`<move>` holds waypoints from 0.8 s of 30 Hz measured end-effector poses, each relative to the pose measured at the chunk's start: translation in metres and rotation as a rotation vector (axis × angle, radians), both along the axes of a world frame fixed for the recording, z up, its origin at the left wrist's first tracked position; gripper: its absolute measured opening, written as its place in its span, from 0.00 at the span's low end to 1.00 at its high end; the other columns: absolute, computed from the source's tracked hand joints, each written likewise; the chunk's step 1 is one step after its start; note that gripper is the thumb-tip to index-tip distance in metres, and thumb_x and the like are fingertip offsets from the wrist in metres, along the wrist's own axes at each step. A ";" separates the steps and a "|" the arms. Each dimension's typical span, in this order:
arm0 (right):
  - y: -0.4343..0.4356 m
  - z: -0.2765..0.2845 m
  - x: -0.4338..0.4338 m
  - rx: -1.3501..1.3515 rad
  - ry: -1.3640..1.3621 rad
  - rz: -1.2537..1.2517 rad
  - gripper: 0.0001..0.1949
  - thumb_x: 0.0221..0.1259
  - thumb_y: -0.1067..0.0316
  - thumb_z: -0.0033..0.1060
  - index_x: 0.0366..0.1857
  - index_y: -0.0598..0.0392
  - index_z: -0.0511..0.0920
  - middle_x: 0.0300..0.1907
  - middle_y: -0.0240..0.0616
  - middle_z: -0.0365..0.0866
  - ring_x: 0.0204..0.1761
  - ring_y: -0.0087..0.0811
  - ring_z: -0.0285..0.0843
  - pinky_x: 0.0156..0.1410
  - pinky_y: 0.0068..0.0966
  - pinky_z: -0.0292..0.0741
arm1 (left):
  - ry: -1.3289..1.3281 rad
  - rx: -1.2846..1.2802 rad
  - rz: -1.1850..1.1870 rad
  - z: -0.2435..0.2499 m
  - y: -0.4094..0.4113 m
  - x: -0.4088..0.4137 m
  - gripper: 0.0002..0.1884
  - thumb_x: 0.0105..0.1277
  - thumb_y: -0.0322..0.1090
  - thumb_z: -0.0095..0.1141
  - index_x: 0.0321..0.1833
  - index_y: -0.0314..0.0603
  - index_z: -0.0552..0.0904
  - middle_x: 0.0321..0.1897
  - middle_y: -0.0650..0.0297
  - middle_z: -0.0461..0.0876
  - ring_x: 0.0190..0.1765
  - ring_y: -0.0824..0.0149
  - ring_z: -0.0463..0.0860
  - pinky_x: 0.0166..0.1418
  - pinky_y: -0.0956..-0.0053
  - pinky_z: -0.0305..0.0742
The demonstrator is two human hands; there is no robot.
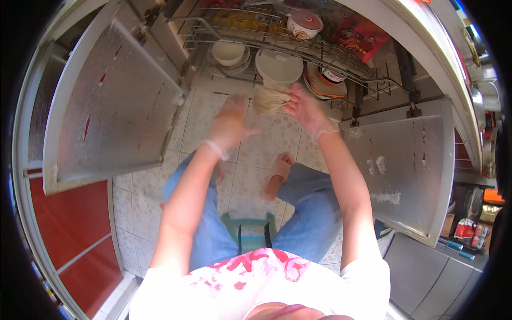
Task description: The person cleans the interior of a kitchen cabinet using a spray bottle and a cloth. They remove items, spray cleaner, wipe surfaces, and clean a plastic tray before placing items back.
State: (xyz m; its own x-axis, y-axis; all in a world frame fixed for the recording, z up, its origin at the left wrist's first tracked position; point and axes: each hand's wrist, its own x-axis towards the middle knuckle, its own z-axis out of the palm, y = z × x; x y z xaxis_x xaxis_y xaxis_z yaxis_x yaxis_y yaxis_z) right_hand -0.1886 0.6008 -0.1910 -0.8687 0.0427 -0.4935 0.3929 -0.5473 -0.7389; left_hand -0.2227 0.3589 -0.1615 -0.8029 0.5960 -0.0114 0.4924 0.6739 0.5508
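Observation:
My right hand (305, 107), in a clear disposable glove, grips a crumpled beige cloth (270, 99) over the tiled floor, in front of the cabinet. To its left, my left hand (232, 122), gloved too, is blurred, its fingers apart and nothing seen in it. Beyond the cloth, a round white lidded container (279, 66) stands on the lower wire rack (251, 80). A white bowl (228, 53) on glass dishes is left of it; plates with orange rims (325, 82) are on its right.
Frosted cabinet doors stand open at the left (108, 108) and right (400, 160). The upper wire rack (256, 38) holds a flowered bowl with a red lid (305, 25) and a red food packet (362, 38). A green stool (252, 230) is between my legs.

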 end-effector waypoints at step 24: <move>-0.053 0.039 0.035 0.354 0.286 -0.328 0.26 0.70 0.53 0.53 0.66 0.58 0.67 0.68 0.44 0.69 0.71 0.38 0.63 0.75 0.36 0.57 | -0.277 0.720 0.204 -0.008 0.039 -0.007 0.22 0.59 0.28 0.60 0.58 0.37 0.76 0.51 0.51 0.80 0.51 0.57 0.81 0.55 0.68 0.75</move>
State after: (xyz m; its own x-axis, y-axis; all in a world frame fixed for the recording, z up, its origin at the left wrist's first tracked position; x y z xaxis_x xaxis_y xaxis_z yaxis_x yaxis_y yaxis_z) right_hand -0.1534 0.5479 -0.1516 -0.8789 0.4538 -0.1468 0.0010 -0.3061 -0.9520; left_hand -0.2301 0.3979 -0.1697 -0.9211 0.3750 0.1051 0.1790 0.1680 0.9694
